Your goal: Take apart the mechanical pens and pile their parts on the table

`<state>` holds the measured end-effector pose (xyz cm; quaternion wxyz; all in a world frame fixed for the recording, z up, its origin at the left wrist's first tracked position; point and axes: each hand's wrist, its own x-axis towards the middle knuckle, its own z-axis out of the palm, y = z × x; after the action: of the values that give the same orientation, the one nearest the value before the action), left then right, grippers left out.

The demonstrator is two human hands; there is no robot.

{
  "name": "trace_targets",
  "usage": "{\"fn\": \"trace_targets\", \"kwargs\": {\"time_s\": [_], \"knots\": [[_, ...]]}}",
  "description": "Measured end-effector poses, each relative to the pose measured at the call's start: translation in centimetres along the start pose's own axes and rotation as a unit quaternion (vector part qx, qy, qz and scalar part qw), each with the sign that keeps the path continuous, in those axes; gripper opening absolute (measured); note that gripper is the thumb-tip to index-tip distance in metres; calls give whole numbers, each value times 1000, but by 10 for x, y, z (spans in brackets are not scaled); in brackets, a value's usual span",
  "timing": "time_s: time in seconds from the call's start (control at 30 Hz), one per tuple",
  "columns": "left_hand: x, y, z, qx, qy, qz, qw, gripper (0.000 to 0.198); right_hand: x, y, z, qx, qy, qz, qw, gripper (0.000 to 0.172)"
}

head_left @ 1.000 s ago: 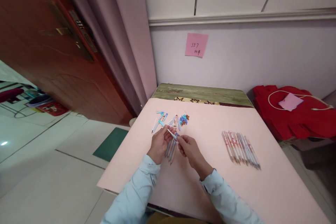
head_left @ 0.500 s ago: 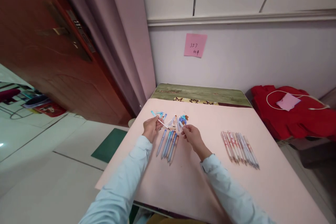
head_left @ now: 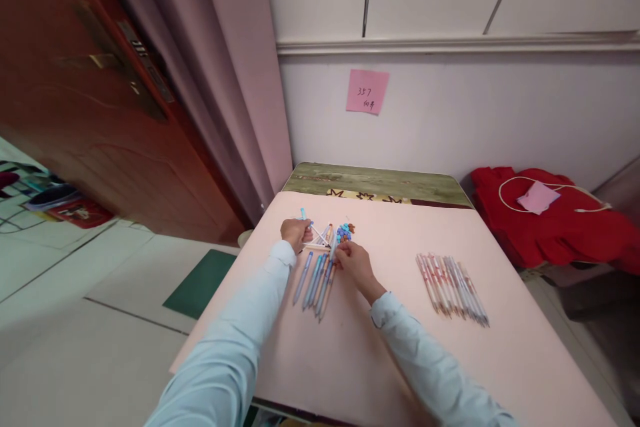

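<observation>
My left hand (head_left: 296,233) is closed in a pinch on a thin white pen refill (head_left: 319,235), whose dark tip points right. In the fingertips of my right hand (head_left: 356,263) is a pale pen barrel (head_left: 334,245), partly hidden and blurred. The refill tip and the barrel are close together; whether they touch I cannot tell. Just below lies a row of several blue, purple and brown pens (head_left: 314,283). Behind my hands are loose pen parts (head_left: 329,233) and a small pile of blue and brown caps (head_left: 345,233). A light-blue piece (head_left: 303,213) shows past my left hand.
A second row of pens (head_left: 451,288) lies on the right of the pink-covered table (head_left: 390,360). Red cloth (head_left: 500,233) with a white cord is beyond the table's right edge. A wooden door (head_left: 125,113) and curtain (head_left: 235,67) stand at the left.
My right hand has moved left and slightly down with the pale barrel, bringing it nearer the refill. My left hand has shifted slightly right. The whole view has tilted a little.
</observation>
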<state>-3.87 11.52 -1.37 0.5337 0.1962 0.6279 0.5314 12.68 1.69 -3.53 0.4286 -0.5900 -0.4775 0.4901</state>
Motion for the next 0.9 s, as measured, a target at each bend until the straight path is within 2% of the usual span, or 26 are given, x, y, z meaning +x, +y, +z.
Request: {"fn": "trace_targets", "kwargs": {"time_s": [0.13, 0.3, 0.53, 0.67, 0.8, 0.9], "knots": [[-5, 6, -6, 139, 9, 32, 990, 25, -5, 5, -5, -6, -9, -12, 1000, 11], [-16, 6, -11, 280, 3, 73, 957, 28, -14, 10, -9, -22, -14, -35, 999, 13], [-32, 11, -16, 400, -13, 138, 906, 28, -20, 7, -12, 10, -17, -13, 1000, 16], [-52, 6, -38, 419, -21, 166, 892, 19, -28, 7, -20, 50, -10, 6, 999, 19], [-81, -15, -67, 446, -32, 178, 876, 19, -40, 11, -28, 55, -4, 7, 998, 23], [-96, -28, -76, 477, -25, 195, 857, 20, -49, 12, -27, 69, -15, 9, 997, 24]]}}
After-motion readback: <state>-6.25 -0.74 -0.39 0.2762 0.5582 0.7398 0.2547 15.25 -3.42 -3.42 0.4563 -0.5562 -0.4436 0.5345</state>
